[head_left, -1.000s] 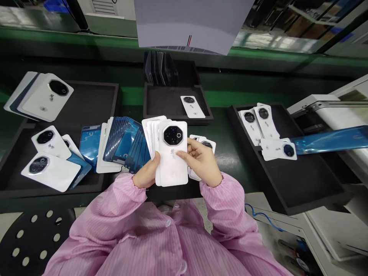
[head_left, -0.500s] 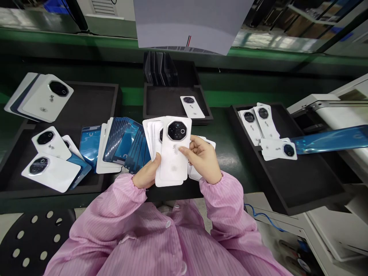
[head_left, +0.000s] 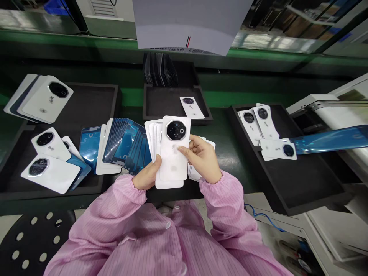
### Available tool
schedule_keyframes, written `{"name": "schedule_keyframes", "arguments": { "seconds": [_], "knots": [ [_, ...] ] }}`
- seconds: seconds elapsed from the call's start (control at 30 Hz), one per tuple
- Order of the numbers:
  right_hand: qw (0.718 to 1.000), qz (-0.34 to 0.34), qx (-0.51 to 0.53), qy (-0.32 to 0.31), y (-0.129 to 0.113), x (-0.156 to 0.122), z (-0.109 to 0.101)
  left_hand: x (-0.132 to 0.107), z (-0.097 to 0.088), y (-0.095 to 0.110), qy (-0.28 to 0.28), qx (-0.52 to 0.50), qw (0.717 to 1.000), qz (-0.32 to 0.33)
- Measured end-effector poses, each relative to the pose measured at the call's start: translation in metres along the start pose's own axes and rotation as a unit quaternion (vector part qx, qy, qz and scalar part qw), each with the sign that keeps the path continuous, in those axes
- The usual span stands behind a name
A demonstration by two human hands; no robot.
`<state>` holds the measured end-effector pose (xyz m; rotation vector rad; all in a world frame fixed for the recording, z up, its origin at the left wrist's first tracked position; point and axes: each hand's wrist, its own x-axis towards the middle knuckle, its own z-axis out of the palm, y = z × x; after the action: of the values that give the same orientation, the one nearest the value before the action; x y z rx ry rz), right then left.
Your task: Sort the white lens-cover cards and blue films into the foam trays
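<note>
My left hand (head_left: 147,174) is closed around the lower left side of a fanned stack of white phone back covers (head_left: 152,134). In front of that stack, my right hand (head_left: 204,160) pinches a white phone back cover (head_left: 173,165) by its right edge, thumb on its face. This cover stands upright, its dark octagonal camera area near the top, and overlaps the others. Partly hidden behind my right hand, more white covers (head_left: 211,144) lie on the bench. Just left of my left hand are blue-filmed sheets (head_left: 130,138) in an overlapping row.
At the left, a black tray (head_left: 92,103) carries white covers (head_left: 47,172). A middle tray (head_left: 161,101) bears one cover (head_left: 192,107), with dark upright sheets (head_left: 160,69) behind it. The right tray (head_left: 310,188) holds several covers (head_left: 266,122) and a long blue film strip (head_left: 333,140).
The front cover has shifted slightly left over the fanned stack, hiding more of the camera area on the cover behind. Both hands keep their hold almost in place.
</note>
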<state>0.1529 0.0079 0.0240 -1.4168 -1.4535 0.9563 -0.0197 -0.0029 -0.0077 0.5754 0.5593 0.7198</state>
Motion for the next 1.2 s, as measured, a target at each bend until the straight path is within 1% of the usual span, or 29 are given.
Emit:
{"name": "schedule_keyframes", "arguments": {
  "seconds": [0.17, 0.23, 0.3, 0.37, 0.43, 0.47, 0.53, 0.6, 0.63, 0.67, 0.7, 0.73, 0.77, 0.8, 0.83, 0.87, 0.9, 0.93, 0.97, 1.0, 1.03, 1.1, 1.2],
  "knots": [
    [1.000, 0.006, 0.009, -0.001, -0.001, 0.001, 0.002, 0.000, -0.001, 0.000, -0.002, 0.004, 1.000, -0.007],
    [0.999, 0.014, 0.030, 0.008, -0.001, -0.001, -0.002, 0.000, -0.002, 0.000, 0.013, 0.008, 1.000, -0.010],
    [0.997, 0.029, 0.064, 0.036, 0.005, -0.007, -0.012, -0.001, -0.002, 0.000, 0.037, 0.013, 0.999, -0.010],
    [0.990, 0.052, 0.095, 0.089, 0.018, -0.017, -0.027, -0.002, -0.002, 0.002, 0.041, 0.013, 0.999, -0.011],
    [0.981, 0.082, 0.103, 0.143, 0.038, -0.028, -0.043, -0.003, 0.000, 0.004, 0.015, 0.006, 1.000, -0.017],
    [0.979, 0.100, 0.092, 0.155, 0.050, -0.033, -0.050, -0.004, 0.001, 0.006, -0.001, 0.001, 1.000, -0.019],
    [0.981, 0.134, 0.020, 0.139, 0.072, -0.041, -0.060, -0.005, 0.004, 0.008, -0.016, 0.000, 1.000, -0.017],
    [0.974, 0.150, -0.116, 0.122, 0.086, -0.045, -0.064, -0.006, 0.005, 0.009, -0.005, 0.015, 1.000, -0.009],
    [0.960, 0.151, -0.193, 0.131, 0.088, -0.045, -0.064, -0.006, 0.005, 0.008, 0.002, 0.026, 1.000, -0.005],
    [0.941, 0.149, -0.261, 0.153, 0.088, -0.045, -0.063, -0.006, 0.004, 0.008, 0.009, 0.038, 0.999, -0.003],
    [0.923, 0.144, -0.308, 0.180, 0.085, -0.044, -0.061, -0.005, 0.003, 0.007, 0.015, 0.048, 0.999, -0.002],
    [0.914, 0.135, -0.327, 0.200, 0.078, -0.043, -0.057, -0.005, 0.001, 0.005, 0.020, 0.056, 0.998, -0.002],
    [0.918, 0.123, -0.314, 0.209, 0.070, -0.042, -0.053, -0.005, 0.000, 0.004, 0.024, 0.064, 0.998, -0.003],
    [0.937, 0.110, -0.269, 0.195, 0.060, -0.041, -0.047, -0.005, -0.002, 0.003, 0.028, 0.072, 0.997, -0.007],
    [0.962, 0.096, -0.200, 0.157, 0.049, -0.040, -0.039, -0.005, -0.003, 0.002, 0.031, 0.081, 0.996, -0.010],
    [0.984, 0.082, -0.122, 0.104, 0.038, -0.038, -0.031, -0.005, -0.005, 0.001, 0.033, 0.091, 0.995, -0.011],
    [0.995, 0.074, -0.050, 0.046, 0.028, -0.037, -0.022, -0.005, -0.006, 0.000, 0.036, 0.103, 0.994, -0.010],
    [0.998, 0.068, 0.003, -0.003, 0.020, -0.035, -0.014, -0.005, -0.007, 0.000, 0.040, 0.115, 0.993, -0.007],
    [0.997, 0.063, 0.035, -0.034, 0.014, -0.034, -0.006, -0.005, -0.008, -0.001, 0.045, 0.124, 0.991, -0.004],
    [0.996, 0.058, 0.051, -0.048, 0.009, -0.032, 0.001, -0.004, -0.009, -0.002, 0.051, 0.128, 0.990, 0.001],
    [0.996, 0.054, 0.059, -0.046, 0.008, -0.030, 0.006, -0.004, -0.010, -0.003, 0.057, 0.121, 0.991, 0.006],
    [0.995, 0.054, 0.081, -0.023, 0.009, -0.028, 0.010, -0.002, -0.011, -0.003, 0.059, 0.081, 0.995, 0.007],
    [0.989, 0.067, 0.127, 0.017, 0.015, -0.027, 0.007, -0.001, -0.009, -0.002, 0.041, 0.006, 0.999, -0.004]
  ]
}}
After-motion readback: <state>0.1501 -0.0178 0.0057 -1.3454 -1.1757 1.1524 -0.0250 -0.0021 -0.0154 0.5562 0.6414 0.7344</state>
